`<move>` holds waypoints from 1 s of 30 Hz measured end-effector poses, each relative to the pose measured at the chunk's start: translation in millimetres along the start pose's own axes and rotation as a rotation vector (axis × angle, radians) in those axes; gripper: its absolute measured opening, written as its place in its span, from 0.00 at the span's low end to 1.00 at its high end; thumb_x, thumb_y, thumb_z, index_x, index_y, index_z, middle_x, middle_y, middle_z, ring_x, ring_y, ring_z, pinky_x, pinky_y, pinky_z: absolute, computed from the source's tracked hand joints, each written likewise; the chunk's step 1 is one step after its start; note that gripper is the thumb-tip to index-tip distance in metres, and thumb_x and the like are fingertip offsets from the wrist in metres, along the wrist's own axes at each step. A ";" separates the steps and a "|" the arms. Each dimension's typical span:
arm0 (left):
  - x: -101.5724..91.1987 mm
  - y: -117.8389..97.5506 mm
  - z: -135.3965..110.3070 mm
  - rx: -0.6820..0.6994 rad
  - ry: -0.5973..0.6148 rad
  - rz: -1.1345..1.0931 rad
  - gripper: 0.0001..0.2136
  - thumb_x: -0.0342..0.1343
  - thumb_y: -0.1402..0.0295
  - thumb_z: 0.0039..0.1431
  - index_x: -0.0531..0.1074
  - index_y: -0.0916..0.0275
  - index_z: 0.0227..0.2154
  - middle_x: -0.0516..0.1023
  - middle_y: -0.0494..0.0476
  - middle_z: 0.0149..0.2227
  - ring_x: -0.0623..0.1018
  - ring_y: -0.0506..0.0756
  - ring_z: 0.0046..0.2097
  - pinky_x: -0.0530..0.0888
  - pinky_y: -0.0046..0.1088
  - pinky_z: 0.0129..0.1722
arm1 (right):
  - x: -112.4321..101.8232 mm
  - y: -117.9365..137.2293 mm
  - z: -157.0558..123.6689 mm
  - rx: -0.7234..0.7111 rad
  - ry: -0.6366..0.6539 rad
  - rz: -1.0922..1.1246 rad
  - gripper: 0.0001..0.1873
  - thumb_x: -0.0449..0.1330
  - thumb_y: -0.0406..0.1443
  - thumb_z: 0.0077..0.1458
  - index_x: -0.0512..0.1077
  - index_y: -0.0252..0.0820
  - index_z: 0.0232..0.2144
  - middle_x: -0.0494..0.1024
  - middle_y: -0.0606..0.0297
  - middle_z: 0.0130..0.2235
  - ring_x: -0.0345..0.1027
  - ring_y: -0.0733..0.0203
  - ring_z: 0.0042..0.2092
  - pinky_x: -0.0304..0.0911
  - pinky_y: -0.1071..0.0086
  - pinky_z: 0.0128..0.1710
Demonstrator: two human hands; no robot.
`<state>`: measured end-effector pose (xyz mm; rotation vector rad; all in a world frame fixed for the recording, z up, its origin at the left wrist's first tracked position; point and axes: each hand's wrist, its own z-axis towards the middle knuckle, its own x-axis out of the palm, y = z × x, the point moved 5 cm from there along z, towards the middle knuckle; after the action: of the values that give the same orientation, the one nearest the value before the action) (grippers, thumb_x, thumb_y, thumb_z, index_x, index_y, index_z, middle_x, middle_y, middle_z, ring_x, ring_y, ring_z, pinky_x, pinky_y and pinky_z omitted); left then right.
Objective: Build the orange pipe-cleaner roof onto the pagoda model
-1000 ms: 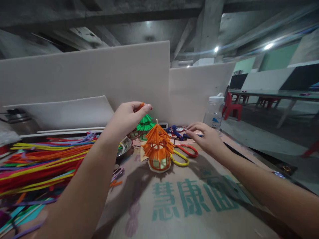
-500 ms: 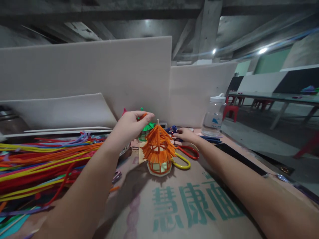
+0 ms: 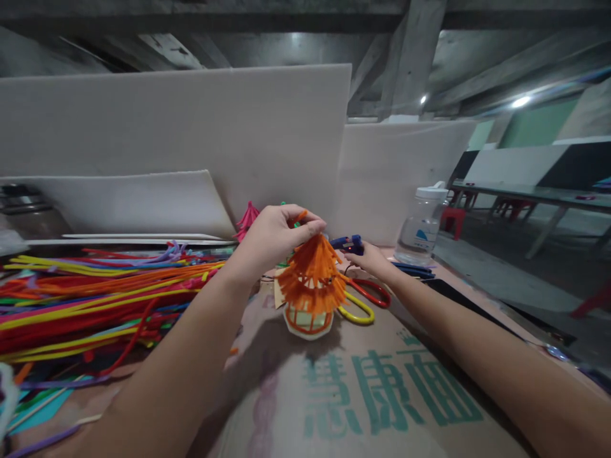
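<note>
My left hand (image 3: 279,234) pinches a short orange pipe-cleaner piece (image 3: 300,216) just above the tip of a small orange pipe-cleaner pavilion (image 3: 312,286) that stands on printed cardboard (image 3: 382,394). My right hand (image 3: 370,259) reaches behind the pavilion and closes on a blue glue gun (image 3: 348,243). Red-handled scissors (image 3: 370,289) and yellow-handled scissors (image 3: 356,308) lie right of the pavilion, under my right wrist.
A long heap of coloured pipe cleaners (image 3: 95,299) fills the left side. A pink model (image 3: 247,219) stands behind my left hand. White foam boards (image 3: 191,133) wall the back. A clear water bottle (image 3: 422,222) stands at the right; a dark phone (image 3: 458,299) lies by my right forearm.
My left hand has come down with the orange piece to the pavilion's top. My right hand has reached further back and taken the glue gun. The camera has shifted slightly.
</note>
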<state>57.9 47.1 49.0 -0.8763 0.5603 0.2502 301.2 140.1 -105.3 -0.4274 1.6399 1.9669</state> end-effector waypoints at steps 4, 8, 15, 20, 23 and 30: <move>-5.6 -7.3 -4.7 -0.025 -0.015 -0.014 0.12 0.62 0.59 0.55 0.80 0.64 0.31 0.71 0.47 0.20 0.63 0.45 0.20 0.60 0.21 0.20 | -20.9 15.0 -20.1 -0.036 -0.015 0.199 0.16 0.66 0.43 0.53 0.76 0.36 0.38 0.79 0.61 0.25 0.76 0.57 0.28 0.70 0.67 0.29; -10.4 -12.9 -8.1 -0.039 -0.026 -0.042 0.11 0.63 0.60 0.54 0.80 0.65 0.31 0.71 0.47 0.20 0.63 0.44 0.19 0.61 0.20 0.19 | -35.0 33.3 -36.0 -0.103 -0.024 0.415 0.19 0.69 0.48 0.46 0.74 0.39 0.32 0.81 0.59 0.28 0.76 0.58 0.28 0.73 0.65 0.32; -14.1 -15.2 -10.4 -0.079 -0.003 -0.051 0.12 0.61 0.59 0.55 0.80 0.65 0.32 0.73 0.49 0.22 0.65 0.45 0.21 0.63 0.19 0.20 | -53.7 67.3 -59.6 -0.235 0.000 0.598 0.21 0.72 0.46 0.44 0.76 0.41 0.37 0.82 0.58 0.41 0.77 0.61 0.33 0.74 0.65 0.37; -16.0 -2.8 -6.5 -0.082 0.054 -0.039 0.14 0.60 0.57 0.56 0.80 0.64 0.33 0.74 0.51 0.25 0.68 0.47 0.24 0.65 0.20 0.22 | -58.8 82.3 -76.0 -0.339 -0.024 0.640 0.14 0.70 0.44 0.50 0.75 0.41 0.34 0.81 0.64 0.34 0.73 0.65 0.29 0.70 0.70 0.32; -19.0 11.6 -2.5 -0.125 0.100 -0.019 0.16 0.59 0.54 0.56 0.79 0.63 0.35 0.70 0.50 0.23 0.67 0.47 0.22 0.64 0.21 0.21 | -58.1 89.7 -81.8 -0.396 -0.023 0.621 0.14 0.69 0.45 0.51 0.75 0.41 0.32 0.77 0.66 0.30 0.69 0.67 0.26 0.66 0.71 0.29; -22.8 19.9 1.7 -0.139 0.142 0.090 0.17 0.58 0.51 0.56 0.77 0.61 0.35 0.70 0.51 0.26 0.68 0.48 0.25 0.65 0.21 0.22 | -67.1 117.6 -48.2 -0.500 -0.157 0.596 0.21 0.69 0.53 0.46 0.71 0.42 0.26 0.76 0.66 0.30 0.64 0.67 0.26 0.62 0.70 0.28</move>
<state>31.1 61.3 49.6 -1.0097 0.7216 0.3132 281.6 66.2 16.5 0.0632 1.2491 2.7847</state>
